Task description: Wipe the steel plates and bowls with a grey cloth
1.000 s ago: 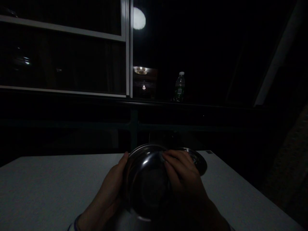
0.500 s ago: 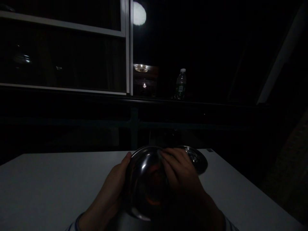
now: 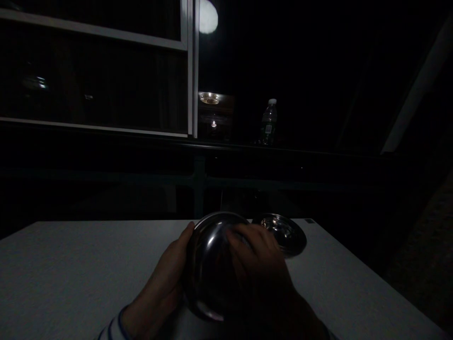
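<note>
A shiny metal bowl (image 3: 208, 269) is held up and tilted above the white table. My left hand (image 3: 168, 269) grips its left rim, thumb along the upper edge and fingers hidden behind. Across the bowl's right side lies my right hand (image 3: 264, 259), fingers bent and pressed together on the metal. Whatever may be under those fingertips is hidden by the dark and some blur. Behind my right hand a second metal bowl (image 3: 292, 236) rests on the table, partly covered by the hand.
The white table (image 3: 88, 264) spreads out to both sides, its far edge just beyond the bowls. On a dark ledge past it stands a plastic bottle (image 3: 269, 123) with a white cap. A white window frame (image 3: 192, 71) rises at the back left. The room is very dim.
My right hand has slid a little left and down over the bowl's surface. More of the second bowl shows. My left hand keeps its grip, and the view has shifted slightly.
</note>
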